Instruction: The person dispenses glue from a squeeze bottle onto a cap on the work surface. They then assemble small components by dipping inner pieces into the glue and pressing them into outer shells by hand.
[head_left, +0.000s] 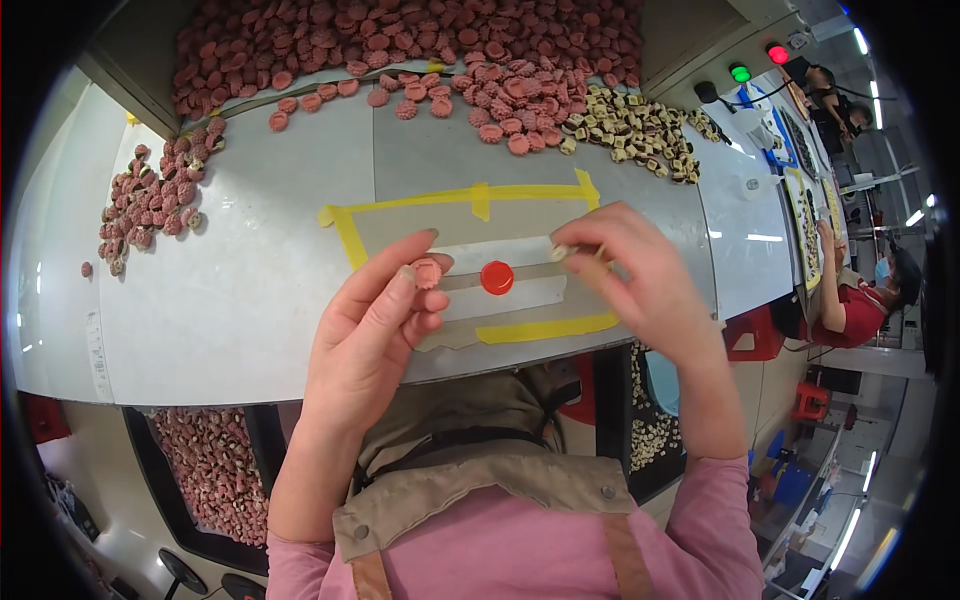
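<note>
My left hand [375, 315] pinches a small pink round piece with a scalloped edge [428, 273] between thumb and fingers, its hollow side showing. In my right hand [640, 270] the fingertips close on a small cream-coloured piece [560, 253], partly hidden by the fingers. Between both hands a shiny red round disc [497, 278] lies on the table, on a patch framed by yellow tape [410, 198]. White strips run across that patch.
Pink scalloped pieces [520, 95] heap up at the back, beside small cream-and-dark pieces [635, 130]. Pink pieces with cream bits [155, 195] lie at left. Black bins [180, 520] stand below the table edge. A co-worker in red [860, 310] sits at far right.
</note>
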